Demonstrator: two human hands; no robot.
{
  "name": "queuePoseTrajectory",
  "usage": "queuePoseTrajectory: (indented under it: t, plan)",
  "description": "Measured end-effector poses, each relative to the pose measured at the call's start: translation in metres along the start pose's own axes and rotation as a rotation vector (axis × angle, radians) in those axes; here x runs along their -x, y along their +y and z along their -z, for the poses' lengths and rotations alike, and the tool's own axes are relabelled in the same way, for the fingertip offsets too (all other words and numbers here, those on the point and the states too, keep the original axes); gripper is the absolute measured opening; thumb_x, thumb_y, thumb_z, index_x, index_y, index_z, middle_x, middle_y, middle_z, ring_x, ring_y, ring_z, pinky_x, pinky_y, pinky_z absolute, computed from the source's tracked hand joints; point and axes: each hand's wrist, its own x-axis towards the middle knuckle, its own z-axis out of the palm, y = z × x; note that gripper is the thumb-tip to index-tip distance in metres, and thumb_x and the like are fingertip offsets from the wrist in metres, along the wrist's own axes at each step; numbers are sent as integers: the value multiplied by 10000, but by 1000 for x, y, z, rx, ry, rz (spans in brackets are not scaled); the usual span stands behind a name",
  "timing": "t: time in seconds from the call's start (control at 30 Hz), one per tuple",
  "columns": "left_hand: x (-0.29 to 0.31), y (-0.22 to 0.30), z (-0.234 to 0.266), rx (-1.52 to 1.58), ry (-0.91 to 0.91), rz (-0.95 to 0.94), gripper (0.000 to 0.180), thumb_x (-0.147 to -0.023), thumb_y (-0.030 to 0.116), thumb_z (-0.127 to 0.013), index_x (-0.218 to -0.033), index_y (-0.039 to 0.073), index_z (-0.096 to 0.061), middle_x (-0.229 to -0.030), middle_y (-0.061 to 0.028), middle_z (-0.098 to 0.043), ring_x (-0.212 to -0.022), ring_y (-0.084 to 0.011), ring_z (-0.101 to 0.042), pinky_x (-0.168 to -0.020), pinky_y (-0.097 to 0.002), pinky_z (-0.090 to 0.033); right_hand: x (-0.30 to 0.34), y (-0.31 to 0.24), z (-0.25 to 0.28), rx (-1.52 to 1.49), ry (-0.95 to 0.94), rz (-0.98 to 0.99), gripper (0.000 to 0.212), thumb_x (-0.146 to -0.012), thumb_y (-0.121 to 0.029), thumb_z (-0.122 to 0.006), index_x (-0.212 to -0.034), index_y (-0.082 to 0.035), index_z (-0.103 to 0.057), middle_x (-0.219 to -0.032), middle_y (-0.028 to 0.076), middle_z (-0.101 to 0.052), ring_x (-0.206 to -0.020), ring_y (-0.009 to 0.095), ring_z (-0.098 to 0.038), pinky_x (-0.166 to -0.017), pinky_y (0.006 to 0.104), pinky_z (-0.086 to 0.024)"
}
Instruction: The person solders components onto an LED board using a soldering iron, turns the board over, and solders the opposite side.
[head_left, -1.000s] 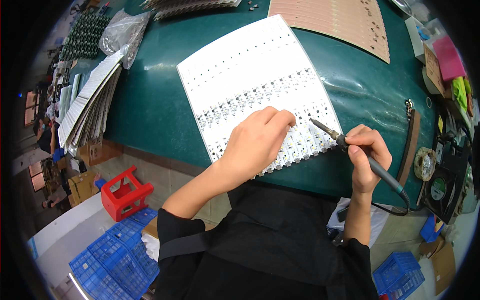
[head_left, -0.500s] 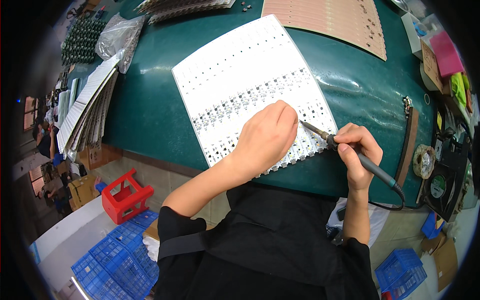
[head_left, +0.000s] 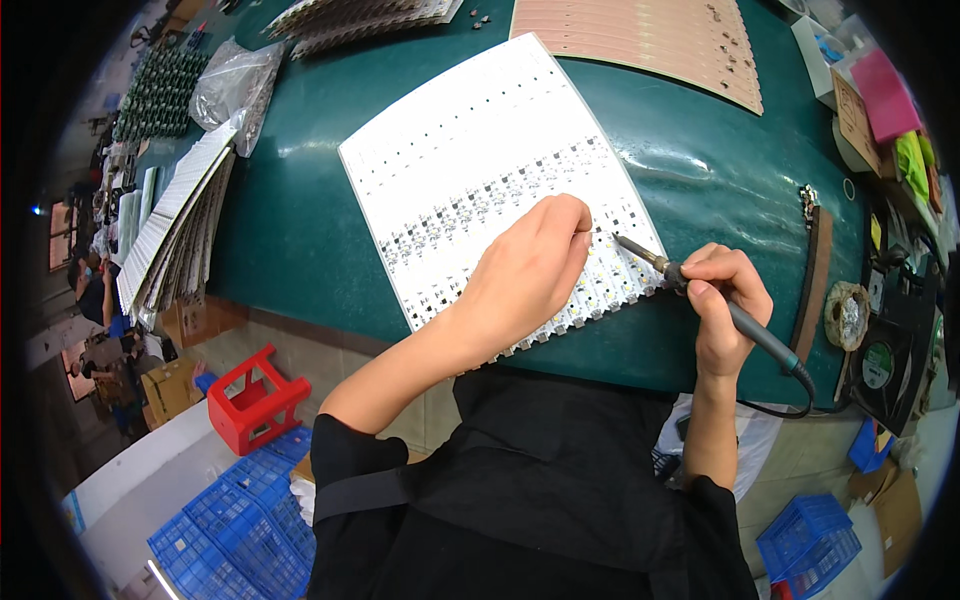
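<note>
A large white circuit board panel (head_left: 470, 130) with rows of small dark components lies on the green table. Over its near right part is my left hand (head_left: 530, 262), its fingers closed in a pinch; whatever they hold is hidden. My right hand (head_left: 728, 305), past the panel's right edge, grips a soldering iron (head_left: 742, 318) like a pen. The iron's metal tip (head_left: 632, 246) points left over the panel, a short way from my left fingertips. Whether the tip touches the board I cannot tell.
A fanned stack of white boards (head_left: 180, 225) stands at the table's left edge, beside a plastic bag (head_left: 235, 85). Tan board panels (head_left: 640, 45) lie at the far side. A brown strip (head_left: 813, 290) and a roll of tape (head_left: 847, 315) sit right. A red stool (head_left: 255, 400) stands on the floor.
The iron's tip has drawn slightly right, away from my left fingers. My left hand has shifted a little left over the panel, still closed. The whole view has moved slightly.
</note>
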Motion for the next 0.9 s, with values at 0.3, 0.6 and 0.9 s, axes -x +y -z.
queuePoseTrajectory:
  t: [0.3,0.6,0.9]
  plan:
    - [-6,-9,-17,-89,51,-104,125,-854,14,-623,-938,14,-530,-898,-138,-558,-829,-309,-596,-713,-372,-489,-1,-1,1,54,-36,-39,85,-783,37,-585,-853,65,-626,-742,72,-576,-617,84,-484,-545,213,-359]
    - [-6,-7,-11,-104,65,-172,103,-857,-10,-604,-942,19,-554,-904,-125,-569,-824,-309,-604,-704,-380,-494,-1,-2,2,-7,48,-9,87,-779,39,-572,-851,58,-615,-736,70,-563,-622,89,-471,-552,218,-346]
    - [-13,2,-14,44,38,-55,115,-880,-14,-581,-977,-2,-521,-930,-161,-552,-851,-328,-596,-730,-393,-489,-1,2,9,-6,85,-22,96,-770,45,-562,-844,52,-623,-725,62,-559,-625,89,-471,-565,223,-352]
